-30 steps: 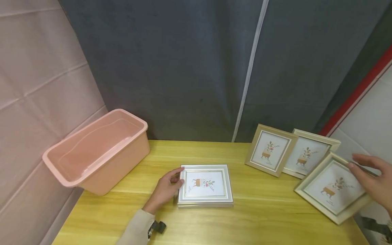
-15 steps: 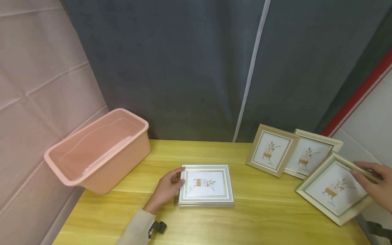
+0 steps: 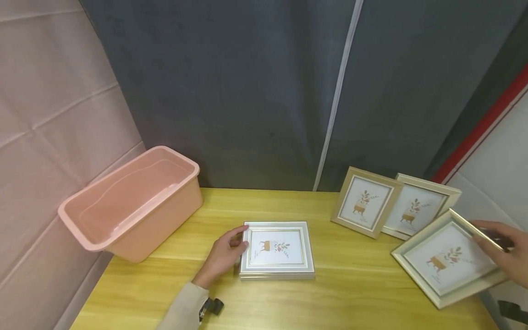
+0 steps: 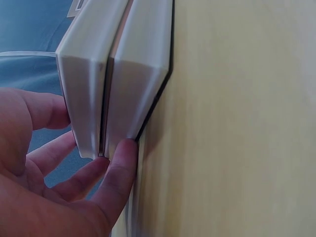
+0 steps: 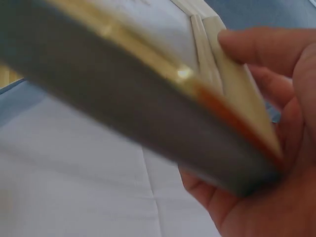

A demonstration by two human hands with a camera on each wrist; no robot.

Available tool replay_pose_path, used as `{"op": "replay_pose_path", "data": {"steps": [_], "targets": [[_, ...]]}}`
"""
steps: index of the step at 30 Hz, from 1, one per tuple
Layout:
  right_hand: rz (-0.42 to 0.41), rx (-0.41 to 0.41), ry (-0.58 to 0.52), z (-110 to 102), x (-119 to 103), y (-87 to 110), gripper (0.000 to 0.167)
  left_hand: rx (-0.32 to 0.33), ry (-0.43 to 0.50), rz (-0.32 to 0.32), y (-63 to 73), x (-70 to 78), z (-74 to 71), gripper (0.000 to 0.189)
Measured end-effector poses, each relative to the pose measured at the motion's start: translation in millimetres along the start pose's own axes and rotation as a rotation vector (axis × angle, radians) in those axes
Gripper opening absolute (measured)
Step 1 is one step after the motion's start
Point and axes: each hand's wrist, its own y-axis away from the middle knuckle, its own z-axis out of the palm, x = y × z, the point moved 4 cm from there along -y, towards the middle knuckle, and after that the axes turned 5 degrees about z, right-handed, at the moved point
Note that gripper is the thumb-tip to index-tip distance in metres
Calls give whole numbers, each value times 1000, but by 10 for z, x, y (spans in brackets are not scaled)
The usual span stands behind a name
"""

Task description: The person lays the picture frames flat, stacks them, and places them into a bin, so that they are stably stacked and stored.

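Observation:
Two light picture frames (image 3: 274,247) lie stacked at the table's middle, a potted-plant print on the top one. My left hand (image 3: 222,256) holds the stack's left edge, its thumb and fingertips around the edge; in the left wrist view, the frames' pale sides (image 4: 136,59) show between the fingers. On the right, my right hand (image 3: 505,252) grips a cream-gold picture frame (image 3: 445,261) by its upper right edge, tilted, with its print toward the head camera. In the right wrist view, that frame's dark side (image 5: 123,113) runs blurred to the palm.
Two more picture frames stand at the back right: a tan frame (image 3: 365,201) overlapping a pale gold one (image 3: 416,208). A pink plastic bin (image 3: 152,220) sits at the back left of the wooden table (image 3: 350,293). Dark curtain (image 3: 231,91) hangs behind; light panels flank both sides.
The right hand has tilted its picture frame farther and shifted the lower corner left and toward the near edge. The left hand and the stack have stayed in place.

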Motion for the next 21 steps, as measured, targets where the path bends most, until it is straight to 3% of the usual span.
{"op": "replay_pose_path", "data": {"steps": [7,21], "targets": [[-12,-51,-7,45,-3,41,58,1,-14,16,-3,11,1,47],[17,-48,-5,135,-177,109,57,0,4,-3,-3,3,-1,47]]}}
